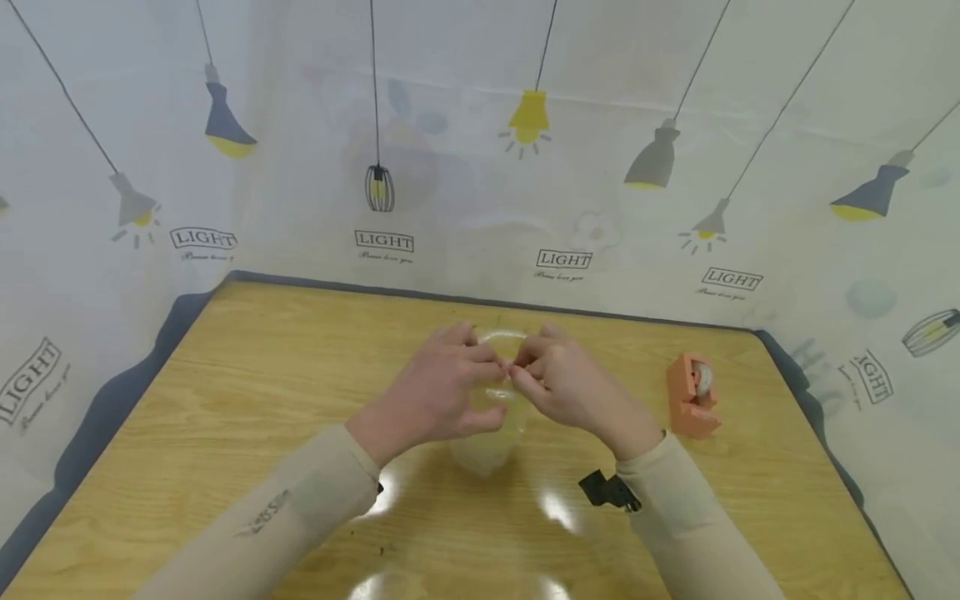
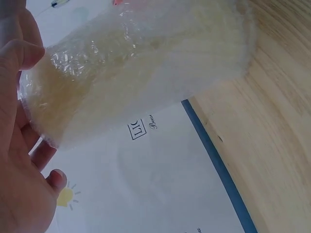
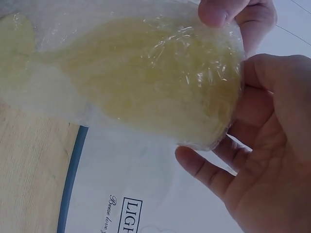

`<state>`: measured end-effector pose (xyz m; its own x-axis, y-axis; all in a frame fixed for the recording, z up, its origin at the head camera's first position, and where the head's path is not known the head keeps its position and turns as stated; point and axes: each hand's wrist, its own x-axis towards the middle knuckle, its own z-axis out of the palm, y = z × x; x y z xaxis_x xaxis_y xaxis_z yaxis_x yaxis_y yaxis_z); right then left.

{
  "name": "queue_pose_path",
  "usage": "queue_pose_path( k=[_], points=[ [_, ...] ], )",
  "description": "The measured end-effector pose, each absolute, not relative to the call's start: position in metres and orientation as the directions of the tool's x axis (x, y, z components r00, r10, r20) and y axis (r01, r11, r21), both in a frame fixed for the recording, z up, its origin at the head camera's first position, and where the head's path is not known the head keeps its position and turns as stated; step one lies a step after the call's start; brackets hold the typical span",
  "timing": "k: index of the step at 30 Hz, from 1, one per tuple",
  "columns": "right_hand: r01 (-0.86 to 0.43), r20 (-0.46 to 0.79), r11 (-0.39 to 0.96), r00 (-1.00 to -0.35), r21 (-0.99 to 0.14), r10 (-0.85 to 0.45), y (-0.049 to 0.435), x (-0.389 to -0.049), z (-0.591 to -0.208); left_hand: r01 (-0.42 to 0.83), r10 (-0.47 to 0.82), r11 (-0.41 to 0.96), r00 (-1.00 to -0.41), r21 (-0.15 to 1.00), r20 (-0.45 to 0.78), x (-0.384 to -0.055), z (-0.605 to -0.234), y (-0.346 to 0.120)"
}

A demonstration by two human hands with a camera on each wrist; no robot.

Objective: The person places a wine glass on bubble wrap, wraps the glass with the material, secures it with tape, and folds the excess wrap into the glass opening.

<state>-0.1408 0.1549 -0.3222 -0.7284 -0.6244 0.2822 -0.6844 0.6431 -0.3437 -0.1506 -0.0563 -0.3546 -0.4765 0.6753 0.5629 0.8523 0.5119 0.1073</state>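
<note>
A clear, shiny plastic-wrapped bundle (image 1: 483,454) stands between my hands over the table. Inside the wrap, the right wrist view shows a pale yellow goblet-like shape (image 3: 146,73); its exact kind is blurred by the plastic. My left hand (image 1: 450,383) pinches the wrap at the bundle's top from the left, fingers bent over its edge. From the right, my right hand (image 1: 573,387) pinches the same top edge with thumb and fingers. The fingertips of both hands nearly meet there. In the left wrist view the wrap (image 2: 146,63) looks crinkled near the fingers.
An orange tape dispenser (image 1: 682,408) with a roll of tape stands right of my right hand on the wooden table (image 1: 262,375). A white cloth printed with lamps (image 1: 465,192) hangs behind the table's dark-edged far side.
</note>
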Motion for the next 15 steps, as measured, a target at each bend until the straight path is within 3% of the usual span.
queue_pose_path(
  k=[10, 15],
  points=[
    [-0.727, 0.329, 0.633, -0.685, -0.264, -0.65, 0.153, -0.14, -0.3269, 0.82, 0.716, 0.571, -0.519, 0.036, 0.467, -0.1467, -0.3496, -0.0507],
    [-0.727, 0.375, 0.627, -0.684, -0.279, -0.626, 0.1567, -0.138, -0.3288, 0.819, 0.711, 0.569, -0.536, 0.075, 0.456, -0.1463, -0.3489, -0.051]
  ],
)
